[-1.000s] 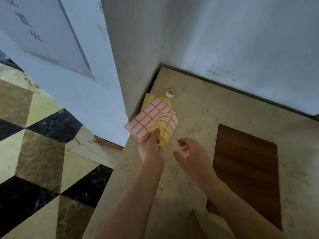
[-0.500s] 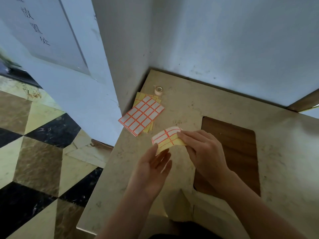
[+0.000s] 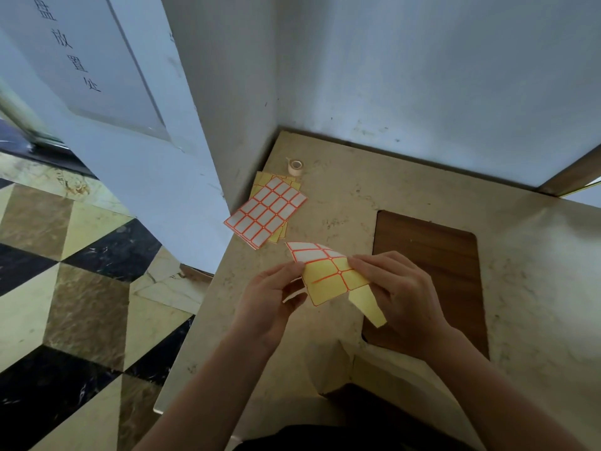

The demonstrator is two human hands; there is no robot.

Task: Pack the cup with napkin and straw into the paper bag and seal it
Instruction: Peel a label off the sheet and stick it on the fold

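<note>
I hold a yellow label sheet with red-outlined stickers above the counter, bent in the middle. My left hand pinches its left edge, and a white sticker seems to curl under the fingers. My right hand grips the sheet's right side, with a yellow strip hanging below. The tan top of a paper bag shows just under my wrists, near the counter's front. No cup, napkin or straw is visible.
A stack of label sheets lies at the counter's left edge, beside the wall. A small tape roll stands behind it in the corner. A dark wooden inset fills the beige counter to the right. Patterned floor lies left.
I took one sheet off the stack and brought it toward me. Both hands now hold it, bent, with part of it peeled back.
</note>
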